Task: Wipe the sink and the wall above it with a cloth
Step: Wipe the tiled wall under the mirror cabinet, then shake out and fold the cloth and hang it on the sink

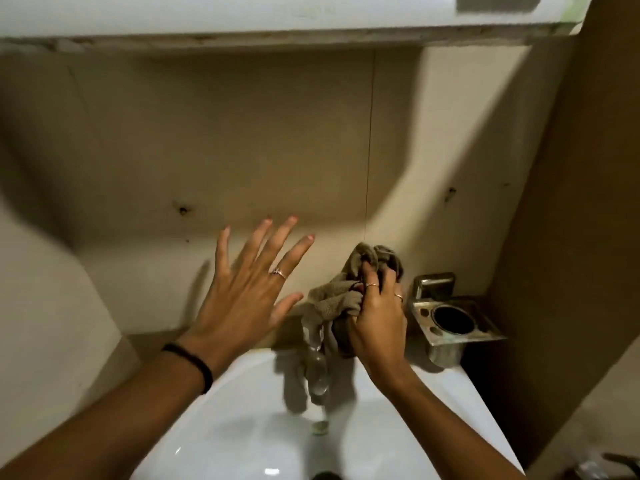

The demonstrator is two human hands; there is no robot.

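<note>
Two hands are up over the white sink (242, 427). My left hand (242, 292) is spread flat with straight fingers before the beige wall (207, 140), holding nothing. My right hand (377, 320) clutches the bunched brown cloth (332, 299) above the tap (317, 368), beside a metal holder (453, 320).
</note>
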